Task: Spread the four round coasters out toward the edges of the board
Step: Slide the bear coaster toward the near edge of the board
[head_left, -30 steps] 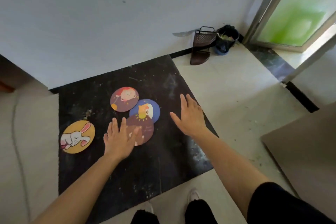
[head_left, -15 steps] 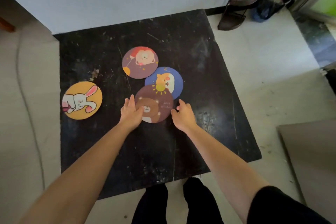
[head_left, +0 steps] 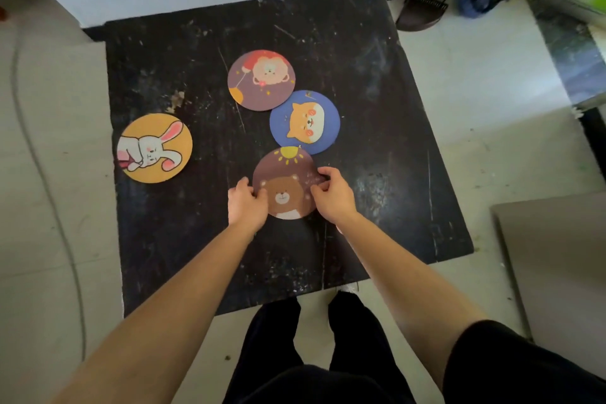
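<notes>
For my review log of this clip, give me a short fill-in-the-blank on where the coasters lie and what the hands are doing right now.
1. Both hands grip the coaster showing a ____.
2. The yellow rabbit coaster lies near the board's ____ edge.
3. The left hand and right hand hold the brown coaster by its opposite ____.
4. The blue coaster lies between the brown coaster and the ____ coaster.

Missing words: bear; left; edges; purple
</notes>
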{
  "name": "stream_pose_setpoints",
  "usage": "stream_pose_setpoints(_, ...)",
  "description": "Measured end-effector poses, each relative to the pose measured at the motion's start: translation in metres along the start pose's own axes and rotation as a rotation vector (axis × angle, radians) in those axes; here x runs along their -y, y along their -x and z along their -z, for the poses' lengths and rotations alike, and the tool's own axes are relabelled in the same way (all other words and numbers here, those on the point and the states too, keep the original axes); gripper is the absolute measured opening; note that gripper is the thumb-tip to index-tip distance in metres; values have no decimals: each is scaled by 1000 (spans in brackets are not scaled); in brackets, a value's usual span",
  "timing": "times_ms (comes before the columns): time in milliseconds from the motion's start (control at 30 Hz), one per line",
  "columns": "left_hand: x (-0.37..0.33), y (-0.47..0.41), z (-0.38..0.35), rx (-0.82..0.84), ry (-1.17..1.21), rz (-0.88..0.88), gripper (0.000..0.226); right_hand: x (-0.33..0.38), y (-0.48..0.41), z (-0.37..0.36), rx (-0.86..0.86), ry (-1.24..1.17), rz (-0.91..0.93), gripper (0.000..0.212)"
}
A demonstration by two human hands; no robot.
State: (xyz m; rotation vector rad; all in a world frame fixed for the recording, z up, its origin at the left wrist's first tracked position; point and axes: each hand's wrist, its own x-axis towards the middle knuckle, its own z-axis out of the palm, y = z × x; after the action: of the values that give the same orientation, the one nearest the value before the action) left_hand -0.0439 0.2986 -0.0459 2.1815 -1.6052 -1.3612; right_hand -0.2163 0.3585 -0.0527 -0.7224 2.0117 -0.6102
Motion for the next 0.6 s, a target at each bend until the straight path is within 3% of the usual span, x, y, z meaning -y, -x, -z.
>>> stream_pose_setpoints(133,25,29,-8,-91,64,68,29,-9,18,2,13,102,28,27)
stream_pose_setpoints(233,41,45,-9,-75,58,98,21,-19,31,2,1,236,73,19)
stream_pose_setpoints(433,47,52,-11,-64,138,113,30,-32,40,8,42,359,125,50)
stream_pose_setpoints(600,29,37,-18,-119,375,299,38,-35,32,10,38,356,163,47)
